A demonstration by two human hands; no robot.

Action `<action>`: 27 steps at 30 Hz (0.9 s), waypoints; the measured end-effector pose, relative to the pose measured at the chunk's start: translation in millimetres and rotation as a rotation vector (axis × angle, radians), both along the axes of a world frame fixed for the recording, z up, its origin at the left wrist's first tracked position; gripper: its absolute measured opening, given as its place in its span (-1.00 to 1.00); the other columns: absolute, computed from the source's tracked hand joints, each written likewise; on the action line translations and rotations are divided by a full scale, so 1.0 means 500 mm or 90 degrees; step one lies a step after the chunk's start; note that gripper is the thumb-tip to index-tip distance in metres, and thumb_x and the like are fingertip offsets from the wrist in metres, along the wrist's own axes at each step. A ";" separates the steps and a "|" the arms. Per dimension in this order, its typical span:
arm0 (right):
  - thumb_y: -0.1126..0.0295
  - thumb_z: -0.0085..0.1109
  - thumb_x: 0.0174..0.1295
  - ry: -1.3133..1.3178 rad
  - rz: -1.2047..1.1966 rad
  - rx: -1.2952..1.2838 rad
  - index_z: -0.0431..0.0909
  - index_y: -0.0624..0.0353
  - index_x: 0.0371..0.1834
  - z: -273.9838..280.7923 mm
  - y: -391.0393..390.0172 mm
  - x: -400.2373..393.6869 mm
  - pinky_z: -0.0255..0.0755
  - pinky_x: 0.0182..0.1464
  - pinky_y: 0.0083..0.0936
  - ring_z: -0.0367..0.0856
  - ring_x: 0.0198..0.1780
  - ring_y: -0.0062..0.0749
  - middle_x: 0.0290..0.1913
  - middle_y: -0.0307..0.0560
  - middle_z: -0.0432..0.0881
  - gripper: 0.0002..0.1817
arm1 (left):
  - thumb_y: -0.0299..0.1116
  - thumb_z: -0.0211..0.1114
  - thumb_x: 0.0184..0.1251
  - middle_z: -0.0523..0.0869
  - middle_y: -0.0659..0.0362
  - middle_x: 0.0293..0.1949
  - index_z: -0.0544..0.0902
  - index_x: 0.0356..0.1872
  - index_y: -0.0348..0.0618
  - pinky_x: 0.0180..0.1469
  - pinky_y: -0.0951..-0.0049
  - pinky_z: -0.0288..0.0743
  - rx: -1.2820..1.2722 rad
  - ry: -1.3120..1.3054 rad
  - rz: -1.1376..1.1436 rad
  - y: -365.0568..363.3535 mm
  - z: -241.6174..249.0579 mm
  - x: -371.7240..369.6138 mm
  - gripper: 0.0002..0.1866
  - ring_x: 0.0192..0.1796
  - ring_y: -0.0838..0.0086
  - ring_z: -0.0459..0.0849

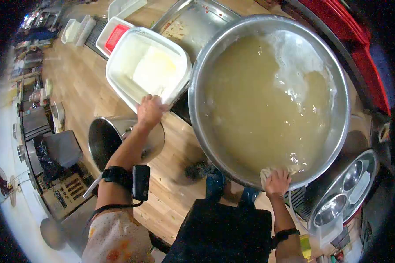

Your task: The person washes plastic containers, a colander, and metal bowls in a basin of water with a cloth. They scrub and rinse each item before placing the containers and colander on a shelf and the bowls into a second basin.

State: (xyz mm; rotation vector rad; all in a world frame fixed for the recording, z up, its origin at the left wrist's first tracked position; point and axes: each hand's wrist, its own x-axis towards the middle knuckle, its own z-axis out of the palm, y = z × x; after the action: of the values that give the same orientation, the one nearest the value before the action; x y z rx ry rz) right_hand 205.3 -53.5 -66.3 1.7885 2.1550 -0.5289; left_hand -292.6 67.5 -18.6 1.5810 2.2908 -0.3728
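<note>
My left hand (150, 111) is closed over the near rim of a white plastic tub (123, 90), slightly blurred. Inside the tub, a pale yellowish patch shows on the bottom. My right hand (276, 180) is closed on a pale, crumpled cloth (265, 175) at the near inner edge of a large round metal basin (199, 127). Cloudy tan water (267, 105) fills much of that basin, with white foam (296, 55) toward its far right. The cloth touches the water's edge and is partly hidden by my fingers.
A tipped steel pot (156, 142) lies below my left forearm. Behind the tub are a metal tray (206, 22) with food bits and a red-and-white container (116, 37). Metal bowls (331, 209) sit on an oval tray at right. Red metalwork (346, 22) borders the far right.
</note>
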 end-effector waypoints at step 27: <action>0.22 0.01 0.19 0.754 -0.800 -0.219 0.54 0.23 -0.50 0.147 0.023 0.064 0.25 -0.36 -0.55 0.34 -0.44 -0.61 -0.53 -0.32 0.46 -0.70 | -0.29 0.12 0.30 0.51 0.26 -0.15 0.46 -0.08 -0.19 0.00 0.47 0.36 0.252 -0.924 0.498 -0.009 0.264 0.424 -0.75 -0.08 0.56 0.47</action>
State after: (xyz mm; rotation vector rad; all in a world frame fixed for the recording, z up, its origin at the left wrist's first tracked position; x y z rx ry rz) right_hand 237.3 -42.1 7.1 2.7191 0.7202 -2.4899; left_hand -80.8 63.3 113.4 0.4742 1.5017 1.0955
